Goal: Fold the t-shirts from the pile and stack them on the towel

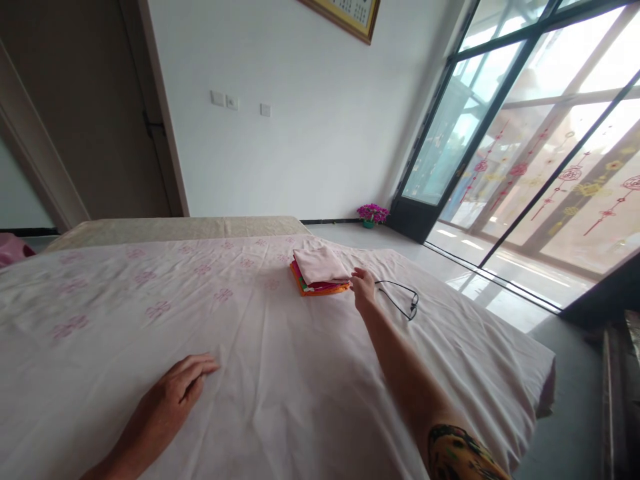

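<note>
My right hand reaches to the right edge of a small stack of folded cloths. Its fingertips close at the near right corner of the top one, a pale pink folded cloth. Beneath it show the edges of red, green and orange folded cloths. Just right of that hand, a pair of black-framed eyeglasses lies with its temples unfolded. My left hand rests at the lower left with fingers stretched out on the pale sheet, holding nothing.
The sheet with pink flower prints covers a wide flat surface; a beige covered surface adjoins its far side. A purple flower pot stands on the floor by the glass doors. A dark door is at left.
</note>
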Available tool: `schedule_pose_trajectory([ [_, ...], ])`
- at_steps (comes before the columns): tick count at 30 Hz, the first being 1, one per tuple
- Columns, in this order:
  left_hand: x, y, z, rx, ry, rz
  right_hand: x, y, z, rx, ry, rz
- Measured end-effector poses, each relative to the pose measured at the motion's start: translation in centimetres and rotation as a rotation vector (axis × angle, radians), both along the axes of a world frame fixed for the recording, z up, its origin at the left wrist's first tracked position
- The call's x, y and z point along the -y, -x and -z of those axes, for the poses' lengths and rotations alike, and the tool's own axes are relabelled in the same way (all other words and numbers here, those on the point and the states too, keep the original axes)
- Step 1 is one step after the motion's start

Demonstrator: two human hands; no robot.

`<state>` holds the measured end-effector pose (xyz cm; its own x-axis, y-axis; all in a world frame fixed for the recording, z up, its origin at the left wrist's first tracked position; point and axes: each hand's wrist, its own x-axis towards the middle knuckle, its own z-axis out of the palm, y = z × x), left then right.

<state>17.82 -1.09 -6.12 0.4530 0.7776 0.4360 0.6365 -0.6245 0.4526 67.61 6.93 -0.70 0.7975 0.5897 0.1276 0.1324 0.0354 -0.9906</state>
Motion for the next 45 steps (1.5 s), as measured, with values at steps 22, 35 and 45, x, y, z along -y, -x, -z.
schedule_pose_trajectory([
  [22,-0.9,0.5,1.0,-0.013,-0.050,0.031,-1.1,6.2,1.5,-0.674,-0.157,-0.024],
  [35,-0.7,0.5,1.0,-0.021,-0.020,0.022,-2.6,7.0,0.2,-0.596,-0.041,0.053],
  [45,-0.7,0.4,0.8,-0.028,-0.016,0.028,-3.2,6.5,0.3,-0.408,0.076,0.091],
])
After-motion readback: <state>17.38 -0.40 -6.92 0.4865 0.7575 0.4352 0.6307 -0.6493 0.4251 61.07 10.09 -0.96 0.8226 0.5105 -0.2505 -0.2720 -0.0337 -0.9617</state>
